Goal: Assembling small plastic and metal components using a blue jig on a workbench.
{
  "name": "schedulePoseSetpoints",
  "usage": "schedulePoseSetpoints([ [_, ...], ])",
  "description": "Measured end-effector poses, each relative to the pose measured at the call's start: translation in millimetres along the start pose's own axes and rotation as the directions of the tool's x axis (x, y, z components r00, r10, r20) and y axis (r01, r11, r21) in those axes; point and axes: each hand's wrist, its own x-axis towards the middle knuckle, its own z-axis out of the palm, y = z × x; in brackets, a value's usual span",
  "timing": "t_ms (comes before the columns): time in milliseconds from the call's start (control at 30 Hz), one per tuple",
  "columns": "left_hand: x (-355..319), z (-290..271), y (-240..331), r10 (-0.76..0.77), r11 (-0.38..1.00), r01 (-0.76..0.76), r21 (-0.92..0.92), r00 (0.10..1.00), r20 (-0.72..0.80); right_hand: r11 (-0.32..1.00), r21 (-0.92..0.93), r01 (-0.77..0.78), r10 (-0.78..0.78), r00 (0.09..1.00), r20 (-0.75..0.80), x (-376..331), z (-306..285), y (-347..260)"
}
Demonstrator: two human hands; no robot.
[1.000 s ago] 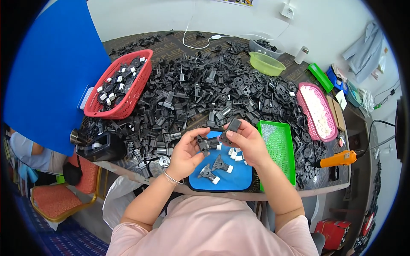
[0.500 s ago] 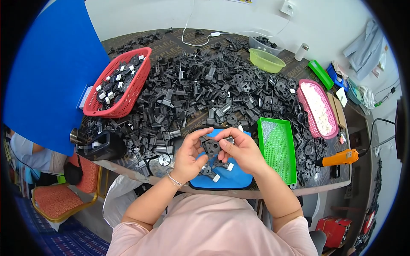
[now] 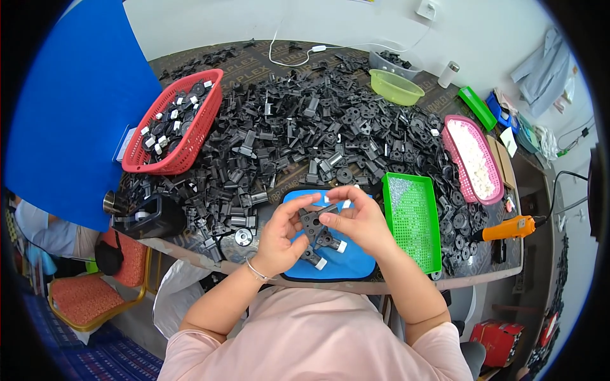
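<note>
A black plastic part with round holes (image 3: 311,221) is held up over a blue mat (image 3: 351,265) in front of my chest. My left hand (image 3: 283,233) grips it from the left, fingers curled behind and thumb below. From the other side my right hand (image 3: 359,223) pinches its right end between thumb and fingers; the exact contact is partly hidden. Beneath the hands, a black part with a white end (image 3: 332,241) and a second white-ended part (image 3: 314,257) lie on the mat.
A large heap of black plastic parts (image 3: 305,127) spreads behind the mat. A red basket (image 3: 213,105) stands left. To the right are a green tray (image 3: 412,251) of small metal pieces, a pink basket (image 3: 459,178) of white pieces and an orange power screwdriver (image 3: 508,230). A tape dispenser (image 3: 159,219) sits left.
The black part has turned and tilted between my hands; its shiny cylindrical side no longer shows at the right. My right fingers have risen slightly. The parts on the mat stay put.
</note>
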Motion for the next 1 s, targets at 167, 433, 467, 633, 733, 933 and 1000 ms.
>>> schedulePoseSetpoints([
  [167, 5.4, 5.5, 13.0, 0.042, 0.995, -0.036, -0.095, 0.998, 0.056, 0.967, 0.144, -0.211, 0.186, 0.967, 0.174, 2.2, -16.9, 19.4],
  [433, 0.0, -0.8, 9.4, -0.329, 0.939, 0.313, -0.145, 0.939, -0.103, 0.98, 0.172, -0.096, 0.063, 0.98, 0.187, 6.6, -14.5, 19.3],
  [467, 0.9, -2.3, 9.3, -0.329, 0.942, 0.315, -0.118, 0.935, -0.133, 0.986, 0.114, -0.122, 0.096, 0.972, 0.213, 12.4, -18.3, 18.4],
  [633, 4.2, -25.1, 12.6, -0.297, 0.948, 0.317, 0.03, 0.917, -0.267, 0.637, -0.758, 0.14, -0.156, 0.986, 0.051, 29.5, -58.1, 12.1],
  [733, 0.8, -30.1, 9.4, -0.32, 0.935, 0.35, 0.05, 0.898, -0.3, 0.348, -0.925, 0.152, -0.011, 0.987, 0.158, 21.5, -58.6, 33.5],
  [933, -3.5, -31.1, 2.1, -0.39, 0.909, 0.415, 0.035, 0.877, -0.28, 0.143, -0.96, 0.243, 0.023, 0.968, 0.248, 20.9, -46.6, 46.6],
  [1000, -4.0, -32.2, 5.9, -0.383, 0.899, 0.427, 0.096, 0.874, -0.297, 0.124, -0.963, 0.241, 0.016, 0.969, 0.245, 21.8, -46.4, 47.2],
])
